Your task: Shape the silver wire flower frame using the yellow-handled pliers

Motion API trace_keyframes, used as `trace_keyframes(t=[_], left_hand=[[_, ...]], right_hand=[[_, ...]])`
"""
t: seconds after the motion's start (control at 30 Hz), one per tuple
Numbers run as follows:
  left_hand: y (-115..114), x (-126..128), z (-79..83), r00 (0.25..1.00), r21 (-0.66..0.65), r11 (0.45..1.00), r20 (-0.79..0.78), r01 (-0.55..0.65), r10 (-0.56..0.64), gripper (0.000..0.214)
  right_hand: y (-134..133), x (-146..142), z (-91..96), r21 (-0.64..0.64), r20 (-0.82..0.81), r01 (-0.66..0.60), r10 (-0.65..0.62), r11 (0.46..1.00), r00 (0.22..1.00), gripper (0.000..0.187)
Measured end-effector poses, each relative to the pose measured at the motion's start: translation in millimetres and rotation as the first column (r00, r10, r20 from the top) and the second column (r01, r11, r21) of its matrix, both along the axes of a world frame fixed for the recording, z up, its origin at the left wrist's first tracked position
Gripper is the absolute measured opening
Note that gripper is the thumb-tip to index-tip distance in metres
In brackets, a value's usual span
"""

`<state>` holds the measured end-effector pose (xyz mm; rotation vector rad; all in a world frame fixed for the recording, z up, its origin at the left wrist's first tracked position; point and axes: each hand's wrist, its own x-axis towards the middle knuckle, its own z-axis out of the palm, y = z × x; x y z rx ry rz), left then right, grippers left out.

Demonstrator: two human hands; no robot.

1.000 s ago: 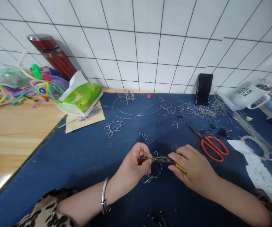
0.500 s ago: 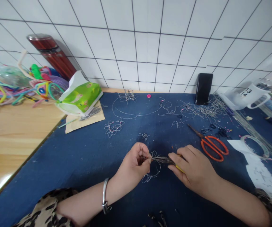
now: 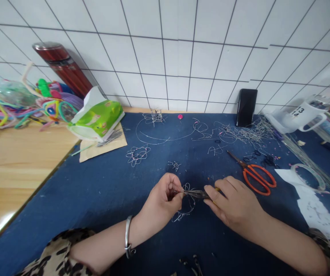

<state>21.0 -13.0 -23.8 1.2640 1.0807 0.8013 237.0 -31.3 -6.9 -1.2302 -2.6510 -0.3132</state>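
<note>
My left hand (image 3: 161, 199) pinches a looped piece of thin silver wire (image 3: 183, 211) just above the blue cloth (image 3: 102, 191). My right hand (image 3: 234, 205) is closed round small pliers (image 3: 196, 194) with yellow handles. The pliers' tip meets the wire at my left fingertips. A metal bangle (image 3: 128, 241) sits on my left wrist. A finished flower-shaped wire piece (image 3: 138, 154) lies further back on the cloth.
Orange-handled scissors (image 3: 255, 174) lie to the right. A heap of wire bits (image 3: 239, 134), a black phone (image 3: 247, 107) against the tiled wall, and a white mug (image 3: 305, 115) stand behind. A green tissue pack (image 3: 98, 119), coloured pipe cleaners (image 3: 24, 103) and a red flask (image 3: 64, 69) occupy the left.
My right hand has turned slightly, so less of the pliers' yellow handle shows. Both hands stay in the same place on the wire.
</note>
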Motion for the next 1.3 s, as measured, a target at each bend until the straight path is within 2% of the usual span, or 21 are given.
trace_keyframes(t=[0.37, 0.77, 1.13, 1.3], left_hand=[[-0.8, 2.1, 2.5, 1.000, 0.001, 1.000, -0.023, -0.019, 0.019, 0.016], [2.9, -1.6, 4.1, 0.999, 0.029, 0.999, -0.045, 0.026, -0.024, 0.012], [2.0, -1.5, -2.7, 0.999, 0.027, 0.999, -0.034, 0.039, -0.038, 0.014], [2.3, -1.0, -1.7, 0.997, 0.075, 0.997, -0.071, 0.015, -0.009, 0.016]], right_hand=[[-0.8, -0.5, 1.7, 0.038, 0.042, -0.016, 0.015, 0.999, 0.999, 0.027], [7.2, 2.5, -2.1, -0.117, -0.114, -0.016, 0.003, 0.993, 0.994, 0.025], [7.4, 2.5, -0.8, -0.135, -0.135, -0.022, 0.004, 0.991, 0.991, 0.026], [5.4, 0.3, -0.4, -0.110, -0.137, -0.016, 0.001, 0.994, 0.991, 0.026]])
